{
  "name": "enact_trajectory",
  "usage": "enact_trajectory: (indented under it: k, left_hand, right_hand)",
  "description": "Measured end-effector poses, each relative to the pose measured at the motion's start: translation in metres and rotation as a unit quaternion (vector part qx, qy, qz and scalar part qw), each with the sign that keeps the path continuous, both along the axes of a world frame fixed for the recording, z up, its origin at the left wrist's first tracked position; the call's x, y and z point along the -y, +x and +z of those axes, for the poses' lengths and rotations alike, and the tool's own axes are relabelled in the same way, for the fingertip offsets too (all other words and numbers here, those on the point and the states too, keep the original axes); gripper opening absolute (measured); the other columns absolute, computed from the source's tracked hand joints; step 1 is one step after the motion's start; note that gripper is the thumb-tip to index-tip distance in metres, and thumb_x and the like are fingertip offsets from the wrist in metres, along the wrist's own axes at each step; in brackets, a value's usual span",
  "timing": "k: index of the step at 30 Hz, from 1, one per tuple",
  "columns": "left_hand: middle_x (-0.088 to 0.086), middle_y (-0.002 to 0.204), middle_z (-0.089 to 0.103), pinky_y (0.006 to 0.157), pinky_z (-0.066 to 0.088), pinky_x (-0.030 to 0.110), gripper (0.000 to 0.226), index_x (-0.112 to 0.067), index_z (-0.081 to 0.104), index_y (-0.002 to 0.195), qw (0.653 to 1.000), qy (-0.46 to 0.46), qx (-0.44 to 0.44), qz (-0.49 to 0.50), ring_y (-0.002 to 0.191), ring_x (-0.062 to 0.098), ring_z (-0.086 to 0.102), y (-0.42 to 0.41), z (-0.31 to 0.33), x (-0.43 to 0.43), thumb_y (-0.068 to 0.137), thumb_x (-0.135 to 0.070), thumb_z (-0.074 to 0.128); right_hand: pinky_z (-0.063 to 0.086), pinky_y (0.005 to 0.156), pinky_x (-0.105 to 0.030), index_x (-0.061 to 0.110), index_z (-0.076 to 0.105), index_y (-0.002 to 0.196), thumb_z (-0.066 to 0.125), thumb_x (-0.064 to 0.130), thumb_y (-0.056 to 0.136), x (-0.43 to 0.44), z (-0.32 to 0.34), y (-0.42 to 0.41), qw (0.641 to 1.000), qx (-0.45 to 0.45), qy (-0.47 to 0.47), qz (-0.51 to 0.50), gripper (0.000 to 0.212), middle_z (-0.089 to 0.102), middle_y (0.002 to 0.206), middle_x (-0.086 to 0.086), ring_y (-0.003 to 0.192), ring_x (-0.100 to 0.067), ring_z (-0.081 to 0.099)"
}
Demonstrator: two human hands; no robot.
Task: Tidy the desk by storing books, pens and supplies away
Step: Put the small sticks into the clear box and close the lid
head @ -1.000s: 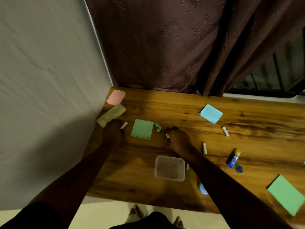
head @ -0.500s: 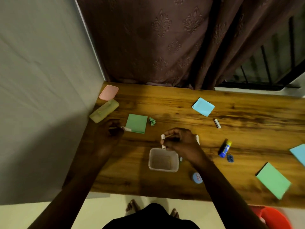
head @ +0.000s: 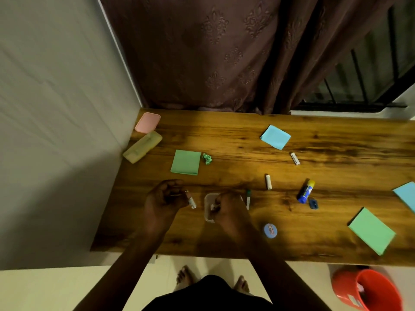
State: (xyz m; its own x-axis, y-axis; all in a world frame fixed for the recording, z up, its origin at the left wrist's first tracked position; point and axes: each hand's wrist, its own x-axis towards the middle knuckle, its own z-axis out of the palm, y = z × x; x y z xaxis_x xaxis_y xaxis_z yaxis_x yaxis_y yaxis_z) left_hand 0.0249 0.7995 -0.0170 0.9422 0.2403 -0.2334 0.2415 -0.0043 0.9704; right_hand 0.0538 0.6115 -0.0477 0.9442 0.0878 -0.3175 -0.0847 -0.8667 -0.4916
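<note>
— Wooden desk (head: 224,135), near edge. Report the left hand.
— The left hand (head: 165,199) has come in from beside the green note pad (head: 186,162) and now hovers just left of the clear plastic container (head: 207,217). Its fingers are curled and pinch a short white stick (head: 192,202), which is tilted with its lower end toward the container.
— And the right hand?
— The right hand (head: 226,206) has moved from the container's far rim to directly over the opening, covering most of it. Its fingers grasp a small white piece (head: 213,207). I cannot tell whether the piece touches the container's floor.
— Anything newly exposed?
— Yes. A second white stick (head: 268,182) and a green pen (head: 248,199), crowded by the right hand half a second ago, now lie in plain view right of the container.
— Remaining supplies?
— They lie as before. The crumpled green paper (head: 207,158) is just beside the green pad. A third white stick (head: 295,158) lies below the blue note pad (head: 275,137). The glue stick (head: 305,191) lies with the blue sharpener (head: 313,203) close by. The round blue tin (head: 270,230) sits near the front edge. The pink lid (head: 147,122) and the yellowish case (head: 142,147) are against the wall.
</note>
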Motion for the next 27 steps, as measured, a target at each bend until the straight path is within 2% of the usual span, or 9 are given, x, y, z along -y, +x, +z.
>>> enact_trajectory:
  k: [3, 9, 13, 15, 17, 20, 22, 24, 27]
  left_hand:
    - [0.012, 0.097, 0.078, 0.073, 0.064, 0.034, 0.035, -0.006, 0.069, 0.112, 1.000, -0.013, 0.004, -0.007, 0.095, 0.028, 0.076, -0.001, 0.001, 0.006, 0.080, 0.003, 0.080]
    - [0.010, 0.092, 0.078, 0.067, 0.062, 0.029, 0.032, -0.006, 0.071, 0.103, 1.000, 0.000, 0.003, -0.025, 0.089, 0.025, 0.076, 0.003, 0.000, 0.020, 0.076, 0.008, 0.081]
    - [0.010, 0.090, 0.078, 0.064, 0.062, 0.029, 0.027, -0.004, 0.072, 0.100, 0.999, 0.009, 0.011, -0.043, 0.086, 0.022, 0.076, 0.008, 0.001, 0.028, 0.076, 0.003, 0.083]
    - [0.010, 0.090, 0.077, 0.066, 0.063, 0.032, 0.027, -0.005, 0.072, 0.100, 0.998, 0.014, 0.008, -0.061, 0.085, 0.022, 0.076, 0.012, 0.004, 0.033, 0.076, 0.002, 0.084]
    - [0.007, 0.088, 0.078, 0.064, 0.062, 0.029, 0.028, -0.006, 0.072, 0.100, 0.997, 0.028, 0.005, -0.075, 0.081, 0.019, 0.076, 0.015, 0.006, 0.040, 0.076, 0.001, 0.084]
    - [0.004, 0.088, 0.078, 0.066, 0.062, 0.030, 0.025, -0.008, 0.073, 0.099, 0.996, 0.030, 0.001, -0.088, 0.082, 0.018, 0.076, 0.018, 0.006, 0.047, 0.077, -0.003, 0.085]
    - [0.002, 0.088, 0.079, 0.072, 0.064, 0.036, 0.021, -0.010, 0.075, 0.097, 0.996, 0.035, 0.001, -0.085, 0.084, 0.019, 0.077, 0.019, 0.004, 0.047, 0.079, -0.007, 0.084]
    - [0.000, 0.087, 0.079, 0.076, 0.064, 0.040, 0.013, -0.014, 0.075, 0.096, 0.995, 0.055, 0.011, -0.077, 0.083, 0.018, 0.077, 0.020, 0.001, 0.044, 0.084, -0.009, 0.081]
    - [0.001, 0.087, 0.079, 0.077, 0.064, 0.047, 0.011, -0.017, 0.075, 0.096, 0.996, 0.066, 0.020, -0.064, 0.080, 0.021, 0.077, 0.021, 0.001, 0.037, 0.087, -0.011, 0.078]
  right_hand:
    - [0.053, 0.097, -0.035, 0.008, 0.067, 0.123, 0.081, 0.029, 0.082, -0.004, 0.004, 0.006, 1.000, 0.004, -0.013, -0.006, 0.048, 0.069, 0.124, -0.010, 0.118, -0.028, 0.062]
    - [0.056, 0.090, -0.034, 0.011, 0.074, 0.106, 0.075, 0.026, 0.087, 0.003, 0.003, 0.010, 1.000, -0.001, 0.022, 0.013, 0.024, 0.075, 0.109, -0.007, 0.105, -0.025, 0.069]
    - [0.062, 0.080, -0.040, 0.024, 0.077, 0.094, 0.071, 0.031, 0.086, 0.017, 0.013, 0.017, 0.987, -0.038, 0.151, -0.025, 0.012, 0.076, 0.095, 0.000, 0.091, -0.021, 0.074]
    - [0.065, 0.079, -0.045, 0.017, 0.078, 0.102, 0.077, 0.020, 0.086, 0.026, 0.028, 0.019, 0.962, -0.091, 0.250, -0.051, 0.016, 0.078, 0.098, -0.005, 0.089, -0.023, 0.077]
    - [0.065, 0.080, -0.040, 0.004, 0.075, 0.110, 0.080, 0.004, 0.083, 0.032, 0.040, 0.018, 0.939, -0.142, 0.311, -0.042, 0.028, 0.078, 0.102, -0.012, 0.091, -0.023, 0.078]
    - [0.063, 0.071, -0.029, 0.004, 0.075, 0.104, 0.082, -0.001, 0.080, 0.037, 0.042, 0.015, 0.953, -0.117, 0.279, -0.007, 0.025, 0.077, 0.097, -0.010, 0.083, -0.013, 0.077]
    - [0.063, 0.070, -0.029, 0.011, 0.076, 0.099, 0.083, 0.006, 0.080, 0.034, 0.035, 0.013, 0.964, -0.083, 0.252, -0.005, 0.021, 0.077, 0.093, -0.003, 0.079, -0.009, 0.075]
    - [0.061, 0.081, -0.038, 0.018, 0.076, 0.103, 0.085, 0.025, 0.078, 0.028, 0.023, 0.012, 0.989, -0.017, 0.143, 0.027, 0.028, 0.076, 0.099, 0.001, 0.089, -0.013, 0.073]
    - [0.055, 0.089, -0.033, 0.014, 0.073, 0.110, 0.080, 0.033, 0.083, 0.017, 0.014, 0.015, 0.999, 0.017, -0.004, 0.043, 0.033, 0.075, 0.110, -0.005, 0.104, -0.025, 0.070]
